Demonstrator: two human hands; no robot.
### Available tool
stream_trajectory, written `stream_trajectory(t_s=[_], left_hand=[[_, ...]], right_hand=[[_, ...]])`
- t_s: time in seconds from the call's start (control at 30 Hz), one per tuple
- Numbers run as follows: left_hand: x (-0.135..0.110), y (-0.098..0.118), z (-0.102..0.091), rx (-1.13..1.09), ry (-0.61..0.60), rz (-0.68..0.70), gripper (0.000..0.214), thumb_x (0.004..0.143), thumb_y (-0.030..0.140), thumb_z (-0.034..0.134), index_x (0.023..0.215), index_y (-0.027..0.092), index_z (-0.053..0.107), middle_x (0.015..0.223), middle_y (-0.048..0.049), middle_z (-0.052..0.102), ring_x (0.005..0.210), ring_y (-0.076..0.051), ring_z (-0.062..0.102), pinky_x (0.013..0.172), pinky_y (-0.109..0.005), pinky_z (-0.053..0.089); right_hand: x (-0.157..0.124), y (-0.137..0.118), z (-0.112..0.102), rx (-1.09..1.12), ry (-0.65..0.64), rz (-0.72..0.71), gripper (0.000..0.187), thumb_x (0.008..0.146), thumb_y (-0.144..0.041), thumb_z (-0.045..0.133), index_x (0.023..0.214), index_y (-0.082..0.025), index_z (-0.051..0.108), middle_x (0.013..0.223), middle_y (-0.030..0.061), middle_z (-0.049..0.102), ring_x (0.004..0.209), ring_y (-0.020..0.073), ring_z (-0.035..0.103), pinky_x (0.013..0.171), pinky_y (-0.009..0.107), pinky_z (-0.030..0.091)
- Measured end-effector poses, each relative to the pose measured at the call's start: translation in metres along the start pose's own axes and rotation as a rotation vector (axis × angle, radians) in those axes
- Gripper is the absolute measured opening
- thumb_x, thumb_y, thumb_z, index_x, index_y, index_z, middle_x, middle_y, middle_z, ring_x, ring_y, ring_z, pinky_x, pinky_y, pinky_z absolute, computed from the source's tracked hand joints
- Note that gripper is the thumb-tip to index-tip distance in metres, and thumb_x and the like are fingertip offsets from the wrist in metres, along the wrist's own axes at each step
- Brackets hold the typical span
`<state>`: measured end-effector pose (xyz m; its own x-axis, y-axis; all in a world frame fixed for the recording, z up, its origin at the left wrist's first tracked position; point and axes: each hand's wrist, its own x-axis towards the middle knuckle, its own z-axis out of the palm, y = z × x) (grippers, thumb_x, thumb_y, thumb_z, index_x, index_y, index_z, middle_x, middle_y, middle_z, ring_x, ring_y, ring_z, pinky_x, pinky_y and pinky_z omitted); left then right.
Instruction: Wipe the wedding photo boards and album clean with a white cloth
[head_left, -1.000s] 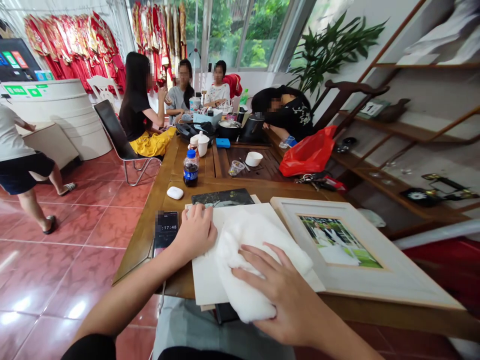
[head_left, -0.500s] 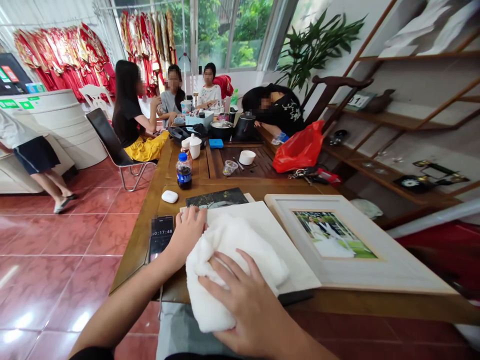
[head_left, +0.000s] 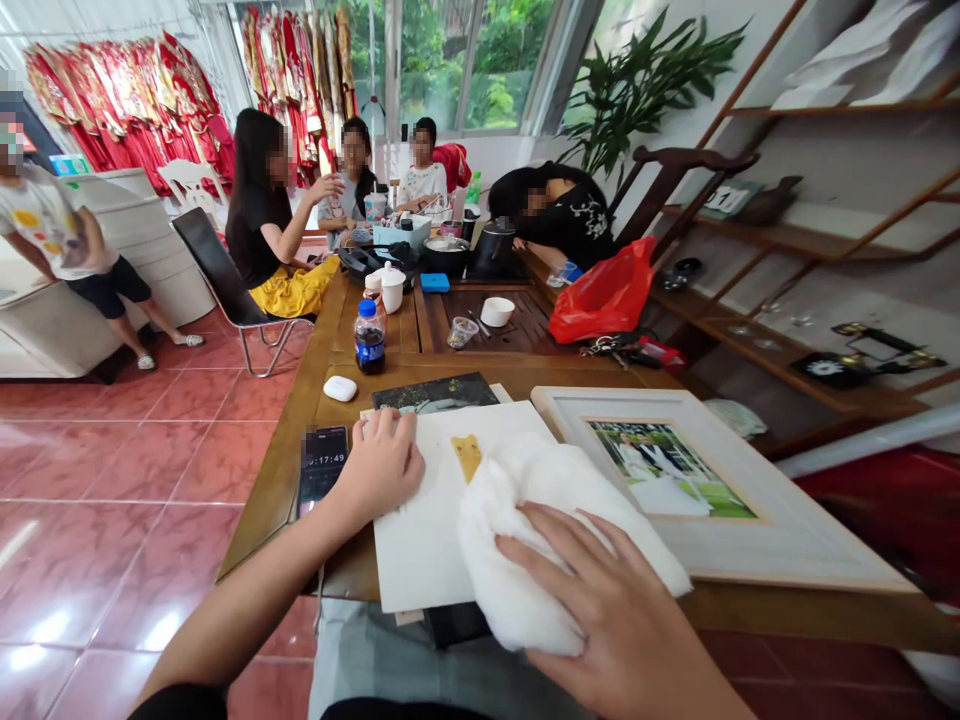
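Note:
A white board (head_left: 420, 520) lies flat at the near edge of the wooden table (head_left: 292, 450). My left hand (head_left: 379, 465) rests on its top left corner, fingers curled over the edge. My right hand (head_left: 600, 610) presses flat, fingers spread, on a white fluffy cloth (head_left: 540, 540) lying over the board's right side. A small yellow-brown mark (head_left: 469, 455) shows on the board beside the cloth. A white picture frame (head_left: 750, 540) with a wedding photo lies just to the right. A dark photo print (head_left: 435, 392) lies behind the board.
A phone (head_left: 321, 462) lies left of my left hand, a white earbud case (head_left: 340, 388) and a cola bottle (head_left: 369, 338) beyond. Tea ware, a red plastic bag (head_left: 604, 295) and keys fill the far table. Several people sit at the far end; another stands at left.
My right hand slid the cloth left across the board, then back to the right, uncovering the yellow-brown mark. My left hand stayed on the corner. The person at left moved further away.

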<state>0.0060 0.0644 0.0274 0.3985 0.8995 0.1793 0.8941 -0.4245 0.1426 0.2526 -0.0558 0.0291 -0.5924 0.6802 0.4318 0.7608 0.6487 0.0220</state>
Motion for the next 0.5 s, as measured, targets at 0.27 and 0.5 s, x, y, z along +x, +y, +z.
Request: stream_trajectory(t_s=[0.27, 0.5], left_hand=[[0.000, 0.002, -0.002, -0.003, 0.003, 0.007, 0.038, 0.097, 0.025, 0.039, 0.132, 0.014, 0.050, 0.126, -0.0160, 0.053, 0.120, -0.031, 0.049, 0.105, -0.050, 0.038], [0.000, 0.002, -0.003, 0.007, -0.004, 0.009, 0.038, 0.098, 0.026, 0.039, 0.133, 0.016, 0.049, 0.127, -0.0159, 0.054, 0.120, -0.030, 0.049, 0.107, -0.051, 0.037]], right_hand=[[-0.016, 0.025, -0.001, -0.097, 0.020, 0.038, 0.055, 0.072, -0.035, 0.063, 0.124, -0.018, 0.062, 0.126, 0.0187, 0.062, 0.111, 0.0341, 0.059, 0.092, 0.046, 0.040], [0.025, 0.068, 0.030, -0.092, -0.090, 0.176, 0.052, 0.083, -0.040, 0.059, 0.130, -0.022, 0.064, 0.131, 0.0177, 0.063, 0.118, 0.0365, 0.058, 0.091, 0.051, 0.045]])
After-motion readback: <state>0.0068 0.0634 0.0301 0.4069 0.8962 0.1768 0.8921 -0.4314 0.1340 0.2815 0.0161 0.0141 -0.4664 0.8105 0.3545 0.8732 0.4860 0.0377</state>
